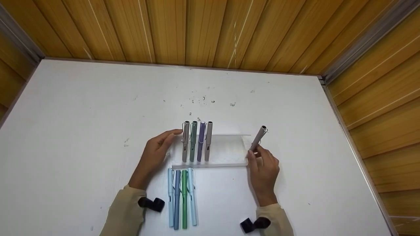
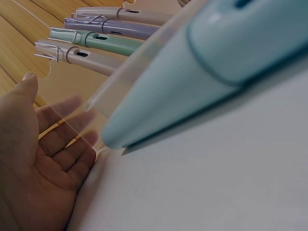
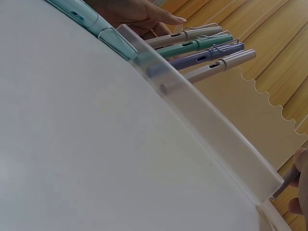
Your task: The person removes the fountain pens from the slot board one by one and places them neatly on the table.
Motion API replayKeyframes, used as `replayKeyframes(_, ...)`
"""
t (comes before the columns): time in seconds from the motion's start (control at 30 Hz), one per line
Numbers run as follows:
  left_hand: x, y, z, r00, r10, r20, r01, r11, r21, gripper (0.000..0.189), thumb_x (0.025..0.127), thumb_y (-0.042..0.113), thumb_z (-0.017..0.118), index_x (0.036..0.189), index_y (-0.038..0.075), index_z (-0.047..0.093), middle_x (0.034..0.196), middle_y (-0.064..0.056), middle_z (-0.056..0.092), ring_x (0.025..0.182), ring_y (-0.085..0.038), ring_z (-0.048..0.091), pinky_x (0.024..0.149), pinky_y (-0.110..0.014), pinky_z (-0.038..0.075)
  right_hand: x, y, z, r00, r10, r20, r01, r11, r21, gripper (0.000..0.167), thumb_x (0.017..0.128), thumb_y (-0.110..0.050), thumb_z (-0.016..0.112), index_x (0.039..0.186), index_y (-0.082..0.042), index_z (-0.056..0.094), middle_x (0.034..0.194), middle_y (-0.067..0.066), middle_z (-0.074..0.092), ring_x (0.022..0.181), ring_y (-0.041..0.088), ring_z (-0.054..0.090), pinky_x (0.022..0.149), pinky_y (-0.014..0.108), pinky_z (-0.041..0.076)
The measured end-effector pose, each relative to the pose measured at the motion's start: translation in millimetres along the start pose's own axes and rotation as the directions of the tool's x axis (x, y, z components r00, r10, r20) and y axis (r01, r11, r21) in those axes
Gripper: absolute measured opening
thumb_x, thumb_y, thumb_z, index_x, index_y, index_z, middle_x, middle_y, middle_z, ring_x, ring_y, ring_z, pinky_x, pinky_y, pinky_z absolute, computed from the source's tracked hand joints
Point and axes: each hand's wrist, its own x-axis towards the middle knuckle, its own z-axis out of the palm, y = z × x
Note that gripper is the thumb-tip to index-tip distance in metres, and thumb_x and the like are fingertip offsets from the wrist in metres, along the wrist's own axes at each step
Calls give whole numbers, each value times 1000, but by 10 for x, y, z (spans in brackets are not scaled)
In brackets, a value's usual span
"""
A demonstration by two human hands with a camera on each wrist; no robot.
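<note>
A clear plastic pen stand (image 1: 228,148) with a notched back edge holds a taupe pen (image 1: 185,141), a dark green pen (image 1: 193,141), a purple pen (image 1: 201,141) and a pale grey pen (image 1: 208,141), side by side in its left half. My left hand (image 2: 57,159) lies against the stand's left end, fingers extended, some seen through the clear side. Beyond the stand's right end, my right hand (image 1: 265,167) pinches a mauve-grey pen (image 1: 259,137) near its lower end, cap up and tilted right. In the right wrist view only a bit of this hand shows.
In front of the stand lie a light blue pen (image 1: 171,196), a slate blue pen (image 1: 177,200), a green pen (image 1: 184,200) and another light blue pen (image 1: 192,196). The white table (image 1: 98,108) meets wood-patterned walls (image 1: 203,32) at the back and right.
</note>
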Motion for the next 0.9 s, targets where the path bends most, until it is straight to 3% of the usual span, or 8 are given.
replayKeyframes(0.4, 0, -4, 3, 1000, 7, -2, -7, 1000, 18, 29, 106, 32, 51, 126, 23, 71, 130, 6, 67, 132, -15, 55, 114, -40, 41, -13, 16, -35, 1000, 11, 7, -11, 1000, -1, 15, 90, -1, 71, 105, 2, 72, 80, 9, 69, 71, 23, 65, 76, 45, 45)
replayKeyframes(0.67, 4, 21, 5, 1000, 8, 4, -8, 1000, 11, 30, 107, 31, 50, 126, 21, 71, 132, 3, 67, 132, -18, 55, 114, -41, 41, -54, 30, -120, 999, 33, 3, -33, 999, 6, 17, 89, 2, 70, 106, 4, 71, 84, 9, 69, 75, 13, 64, 69, 13, 49)
replayKeyframes(0.9, 1, -8, -5, 1000, -4, 15, 4, 1000, 28, 31, 107, 35, 49, 127, 24, 70, 132, 6, 66, 132, -16, 54, 114, -40, 40, -113, 21, -167, 999, 36, 16, -36, 999, 25, 17, 89, 4, 69, 107, 6, 71, 86, 10, 70, 76, 15, 67, 71, 9, 52)
